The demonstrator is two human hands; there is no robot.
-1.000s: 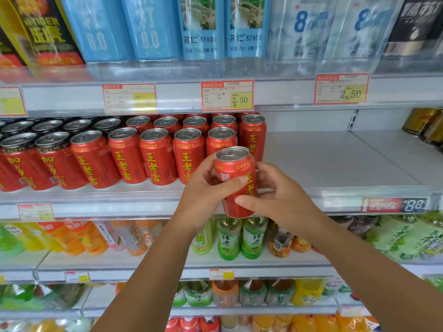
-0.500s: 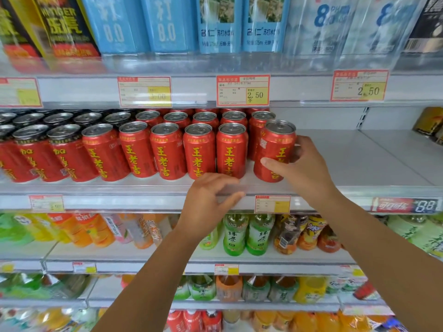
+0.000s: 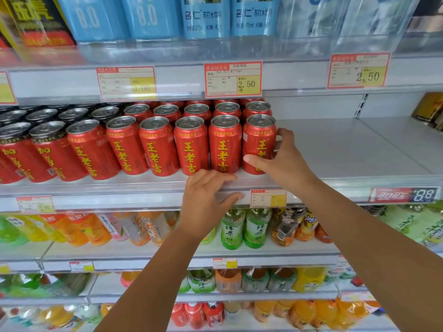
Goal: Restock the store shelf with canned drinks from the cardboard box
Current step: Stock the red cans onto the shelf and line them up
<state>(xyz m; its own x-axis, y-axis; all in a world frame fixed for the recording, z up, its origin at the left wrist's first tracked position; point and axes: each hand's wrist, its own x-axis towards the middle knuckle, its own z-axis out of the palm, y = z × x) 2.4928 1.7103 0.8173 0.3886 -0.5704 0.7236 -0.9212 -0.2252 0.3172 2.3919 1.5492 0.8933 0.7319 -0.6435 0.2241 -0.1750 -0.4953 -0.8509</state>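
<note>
A: OK, hands first. R hand (image 3: 280,161)?
B: Wrapped round the end can (image 3: 259,144): thumb across the front low down, fingers (image 3: 285,135) round its right side. Can's upright, base on the shelf (image 3: 335,149).
A: L hand (image 3: 206,197)?
B: Holds nothing. Fingers loosely bent, tips at the shelf's front lip just below the can row, thumb over the rail. Real contact w/ the lip, can't tell.
A: End can vs the rest?
B: Far right of the front row of red cans (image 3: 158,147), tight beside its neighbour, more rows behind. Black-top cans (image 3: 14,149) at the left end, diff label. Gold cans (image 3: 429,106) well apart, far right edge, same level.
A: Anything else around?
B: Price tags (image 3: 232,79) on the rail above, blue water packs (image 3: 206,17) over those. Green tea bottles (image 3: 233,228) one level down, under both hands. Orange and yellow drinks lower still, too blurry for labels.
</note>
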